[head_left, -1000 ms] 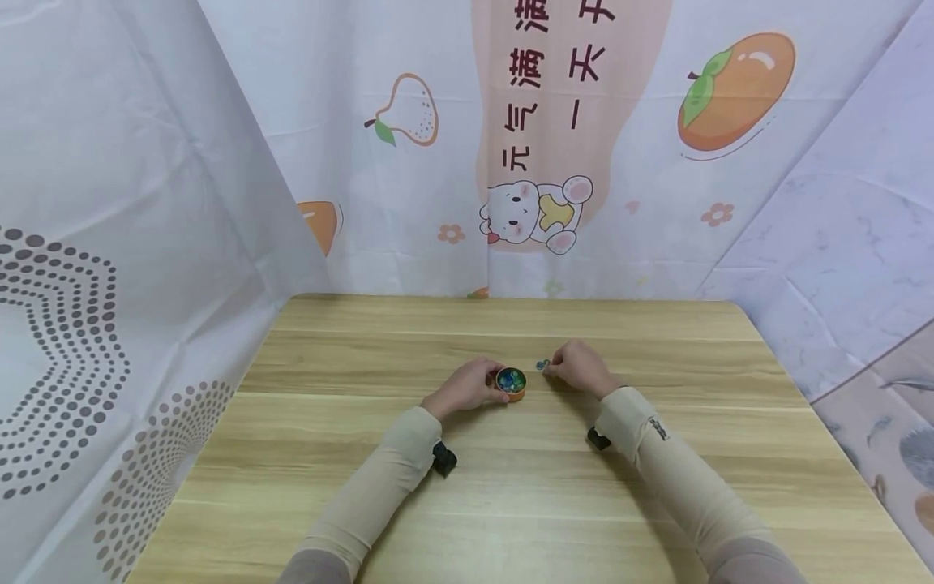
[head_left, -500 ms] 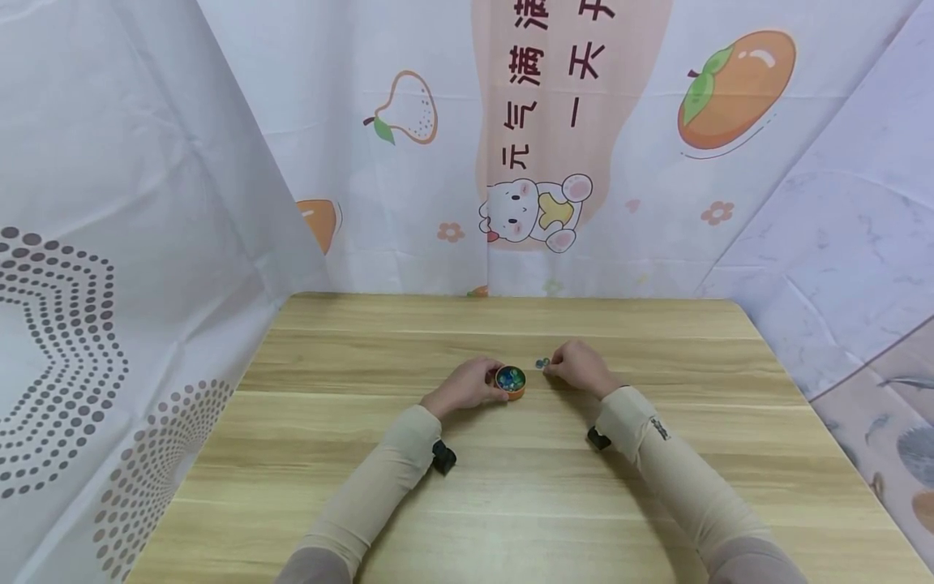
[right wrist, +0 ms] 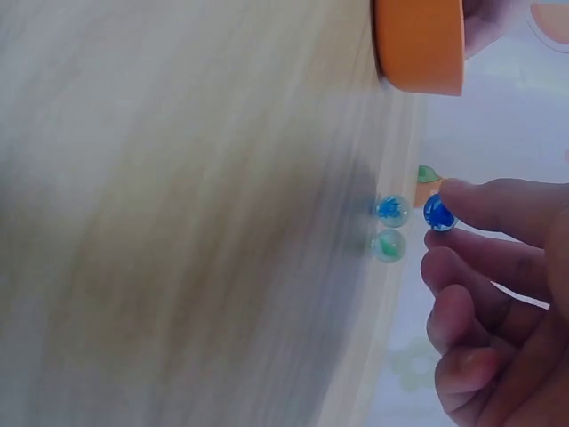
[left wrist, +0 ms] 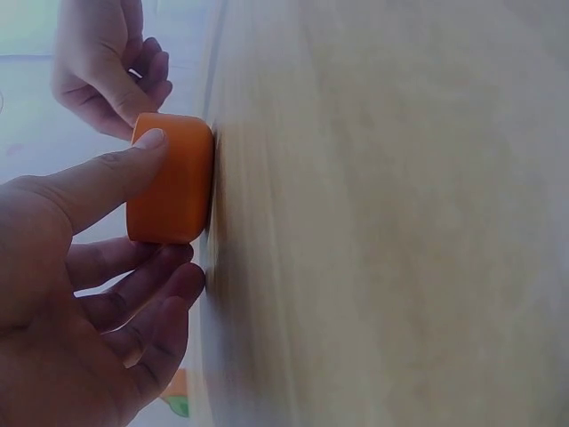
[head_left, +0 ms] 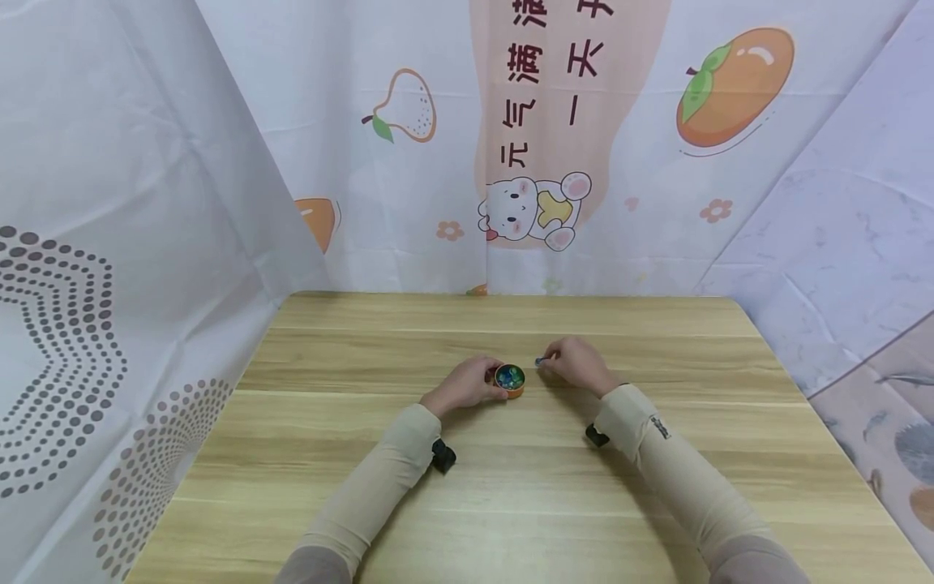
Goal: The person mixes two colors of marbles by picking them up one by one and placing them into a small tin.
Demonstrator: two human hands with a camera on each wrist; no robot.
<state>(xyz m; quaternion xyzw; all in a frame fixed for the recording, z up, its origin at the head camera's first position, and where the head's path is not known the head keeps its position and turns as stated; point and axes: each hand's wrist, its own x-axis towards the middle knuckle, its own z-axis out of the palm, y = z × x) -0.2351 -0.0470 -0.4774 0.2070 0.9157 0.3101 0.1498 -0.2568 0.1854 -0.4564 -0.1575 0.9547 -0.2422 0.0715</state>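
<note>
In the head view my left hand (head_left: 469, 382) holds a small round orange container (head_left: 514, 394) with blue and green marbles (head_left: 509, 376) inside. The left wrist view shows the thumb on the container's side and the other fingers at its opposite side, with its base at the wooden tabletop. To the right of it, my right hand (head_left: 578, 363) pinches a blue marble (right wrist: 438, 213) between thumb and index finger, slightly off the table. Below that marble, a clear marble with blue inside (right wrist: 392, 211) and one with green inside (right wrist: 389, 245) lie side by side on the tabletop.
The wooden table (head_left: 511, 503) has its far edge against a patterned curtain (head_left: 423, 178) hanging behind it. More patterned cloth (head_left: 131, 243) hangs along the left, and another on the right. Each wrist wears a black camera mount (head_left: 443, 457).
My right hand has shifted slightly left over the loose marbles and now pinches a blue one. The left hand stays on the orange container. The head view has tilted a little.
</note>
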